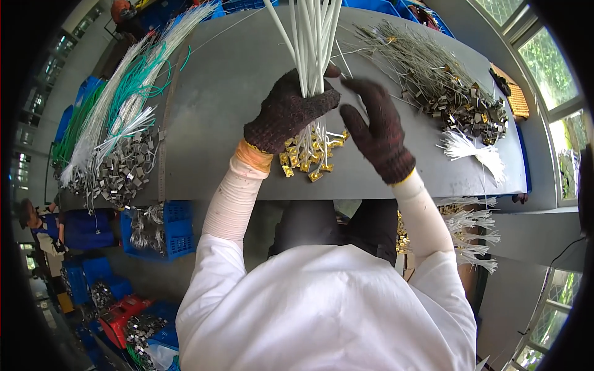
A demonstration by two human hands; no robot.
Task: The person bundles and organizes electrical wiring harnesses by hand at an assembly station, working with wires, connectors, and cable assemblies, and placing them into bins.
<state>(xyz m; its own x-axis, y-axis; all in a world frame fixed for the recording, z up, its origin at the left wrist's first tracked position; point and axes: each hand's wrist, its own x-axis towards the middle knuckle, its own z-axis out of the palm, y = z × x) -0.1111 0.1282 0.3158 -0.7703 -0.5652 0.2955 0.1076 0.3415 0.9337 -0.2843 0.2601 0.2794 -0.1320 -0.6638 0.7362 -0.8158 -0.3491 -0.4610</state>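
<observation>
White wires (312, 37) w/ gold clips (309, 162) at the ends hang upright over grey tabletop (235, 80), centre. Tabletop also carries green/white wire bundles (124, 93) on left, grey wires w/ metal clips (445, 86) on right. Blue crates (167, 229) on floor below; windows at right. Left hand (291, 108), dark glove, clenched round the bundle. Right hand (377, 123) open, fingers spread, just beside the wires.
</observation>
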